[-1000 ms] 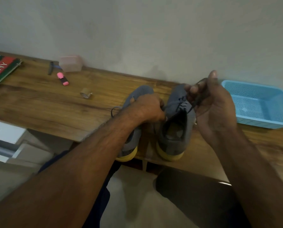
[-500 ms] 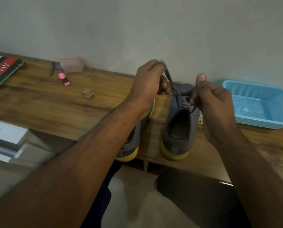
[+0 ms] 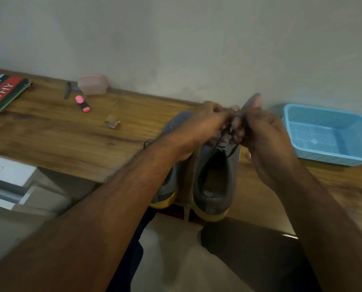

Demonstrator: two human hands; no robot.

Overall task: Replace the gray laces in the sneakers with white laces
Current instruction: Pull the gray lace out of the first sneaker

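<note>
Head view: knit gray sneakers (image 3: 215, 175), yellow-soled.

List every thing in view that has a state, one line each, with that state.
right sneaker: upright on the table, gray lace still threaded
gray lace: pinched by both hands above the sneaker
left sneaker: upright, partly hidden by the forearm
left hand: pinching the lace
right hand: pinching the lace
blue basket: upright, nothing visible inside
pink highlighter: lying flat, capped
book: closed

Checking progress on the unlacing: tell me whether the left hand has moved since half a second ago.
Yes. The left hand has dropped from up against the wall and shifted right toward the blue basket, meeting the right hand.
</note>
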